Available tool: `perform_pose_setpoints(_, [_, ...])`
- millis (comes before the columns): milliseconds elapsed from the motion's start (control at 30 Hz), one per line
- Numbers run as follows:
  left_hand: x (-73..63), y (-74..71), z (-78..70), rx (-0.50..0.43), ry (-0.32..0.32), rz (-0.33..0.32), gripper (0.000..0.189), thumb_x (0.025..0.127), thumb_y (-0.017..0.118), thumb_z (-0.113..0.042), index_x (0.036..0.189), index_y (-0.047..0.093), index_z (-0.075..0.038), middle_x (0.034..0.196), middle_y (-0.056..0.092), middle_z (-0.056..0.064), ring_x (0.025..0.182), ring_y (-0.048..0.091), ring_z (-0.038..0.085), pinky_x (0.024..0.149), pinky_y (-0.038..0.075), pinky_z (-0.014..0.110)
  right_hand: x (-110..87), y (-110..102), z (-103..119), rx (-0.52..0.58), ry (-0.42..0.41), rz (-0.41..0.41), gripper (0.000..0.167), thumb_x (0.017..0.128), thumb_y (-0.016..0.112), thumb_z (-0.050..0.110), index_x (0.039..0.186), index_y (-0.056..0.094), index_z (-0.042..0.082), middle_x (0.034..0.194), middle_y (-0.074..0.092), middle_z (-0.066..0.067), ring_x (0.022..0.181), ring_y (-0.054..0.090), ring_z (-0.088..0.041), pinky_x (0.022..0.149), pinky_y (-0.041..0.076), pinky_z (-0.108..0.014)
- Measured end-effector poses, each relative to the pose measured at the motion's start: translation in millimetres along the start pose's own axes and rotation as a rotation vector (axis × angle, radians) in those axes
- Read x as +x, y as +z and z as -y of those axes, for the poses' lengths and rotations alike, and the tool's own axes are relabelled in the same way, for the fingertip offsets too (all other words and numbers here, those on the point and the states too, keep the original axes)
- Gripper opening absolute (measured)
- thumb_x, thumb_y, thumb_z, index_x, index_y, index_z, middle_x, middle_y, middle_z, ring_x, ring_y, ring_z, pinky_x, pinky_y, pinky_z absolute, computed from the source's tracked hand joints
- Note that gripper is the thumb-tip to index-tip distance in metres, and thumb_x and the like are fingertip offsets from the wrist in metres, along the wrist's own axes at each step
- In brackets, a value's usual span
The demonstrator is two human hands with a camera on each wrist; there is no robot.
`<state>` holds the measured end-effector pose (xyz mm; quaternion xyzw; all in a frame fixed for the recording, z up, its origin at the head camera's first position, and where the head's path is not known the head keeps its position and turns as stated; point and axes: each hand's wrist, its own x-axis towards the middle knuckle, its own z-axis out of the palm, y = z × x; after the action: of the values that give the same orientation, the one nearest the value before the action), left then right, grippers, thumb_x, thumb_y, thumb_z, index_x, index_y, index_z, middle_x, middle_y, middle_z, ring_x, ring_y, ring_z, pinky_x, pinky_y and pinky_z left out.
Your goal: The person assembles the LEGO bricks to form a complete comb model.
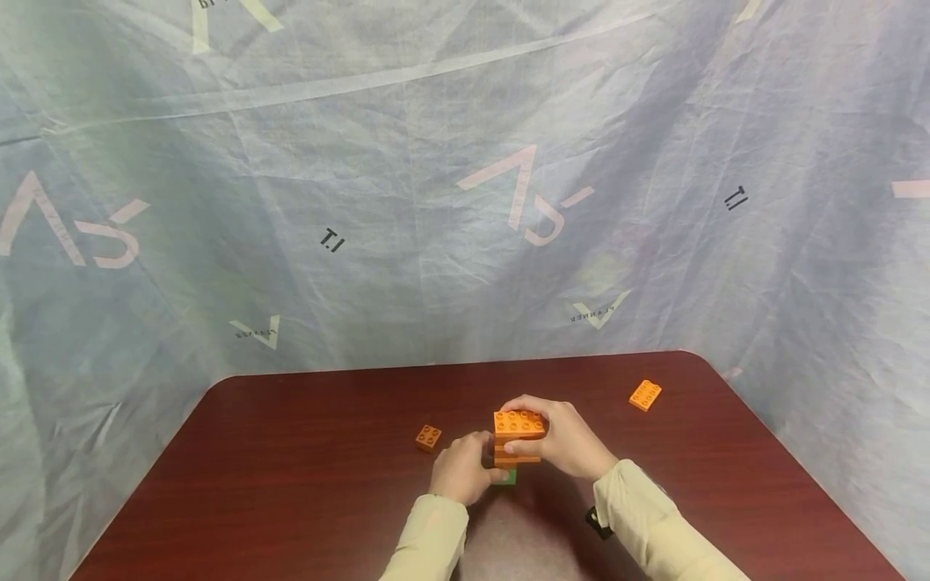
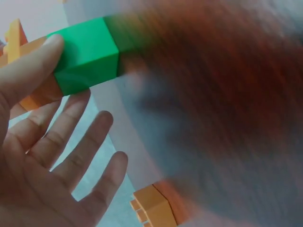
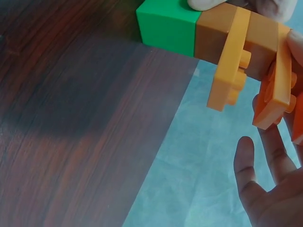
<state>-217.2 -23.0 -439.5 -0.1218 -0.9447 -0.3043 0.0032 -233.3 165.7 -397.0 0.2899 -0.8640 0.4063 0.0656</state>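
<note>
A tower of toy building bricks stands on the table, with a green brick (image 2: pixel 90 52) at its bottom. Above that come darker orange bricks (image 3: pixel 213 30) and thin orange plates (image 3: pixel 230 66) that jut out to one side. An orange brick (image 1: pixel 518 422) with rows of studs tops the tower. My left hand (image 1: pixel 462 470) pinches the lower part, its thumb across the green brick and the orange one above; its other fingers spread out below in the left wrist view. High on the tower, my right hand (image 1: pixel 570 440) grips the upper bricks between thumb and fingers.
Left of the tower lies a small orange brick (image 1: pixel 429 437) with studs up. A flat orange plate (image 1: pixel 644 395) is at the back right of the dark red table (image 1: pixel 327 500). Near the right sleeve sits a small black object (image 1: pixel 599 523). Printed cloth (image 1: pixel 407 202) hangs behind.
</note>
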Motion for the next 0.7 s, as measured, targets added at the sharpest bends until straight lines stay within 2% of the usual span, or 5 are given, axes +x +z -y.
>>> perform_pose_setpoints(133, [-1.7,-7.8,0.4,-0.031,-0.001,0.015,0.046,0.077,0.090,-0.021,0.116,0.070,-0.008,0.097,0.071,0.004,0.088,0.067,0.026,0.078,0.054,0.049,0.7,0,-1,0.004,0.015,0.015,0.042,0.079,0.089,0.019,0.116,0.071,0.024,0.093,0.069,0.009,0.074,0.058,-0.009,0.067,0.051,-0.028])
perform_pose_setpoints(200, [-2.8,-13.8,2.1,-0.032,-0.008,-0.006,0.048,0.076,0.090,-0.017,0.119,0.069,-0.008,0.099,0.071,0.005,0.090,0.067,0.027,0.078,0.054,0.050,1.0,-1,-1,0.005,0.029,0.024,0.042,0.079,0.089,0.020,0.117,0.070,0.025,0.092,0.068,0.009,0.074,0.059,-0.009,0.066,0.051,-0.028])
perform_pose_setpoints(333, [-2.0,-24.0,9.0,0.012,-0.039,-0.141,0.048,0.074,0.089,-0.012,0.118,0.070,-0.011,0.099,0.071,0.006,0.090,0.068,0.028,0.077,0.053,0.051,1.1,-3,-1,-0.006,0.046,0.034,0.043,0.079,0.090,0.020,0.117,0.070,0.027,0.090,0.067,0.010,0.073,0.059,-0.010,0.066,0.051,-0.029])
perform_pose_setpoints(500, [1.1,-27.8,24.9,0.122,-0.137,-0.344,0.047,0.077,0.088,-0.014,0.119,0.069,-0.008,0.103,0.068,0.013,0.094,0.066,0.034,0.080,0.052,0.052,2.3,-5,1,-0.014,0.050,0.056,0.044,0.078,0.090,0.020,0.117,0.070,0.026,0.091,0.067,0.009,0.074,0.057,-0.011,0.067,0.049,-0.029])
perform_pose_setpoints(700, [2.8,-25.5,38.3,0.207,-0.254,-0.402,0.056,0.075,0.091,-0.025,0.119,0.067,-0.001,0.106,0.066,0.018,0.100,0.064,0.038,0.081,0.051,0.054,4.0,-5,3,-0.029,0.039,0.065,0.044,0.078,0.090,0.023,0.117,0.071,0.024,0.094,0.069,0.008,0.074,0.058,-0.009,0.068,0.049,-0.029])
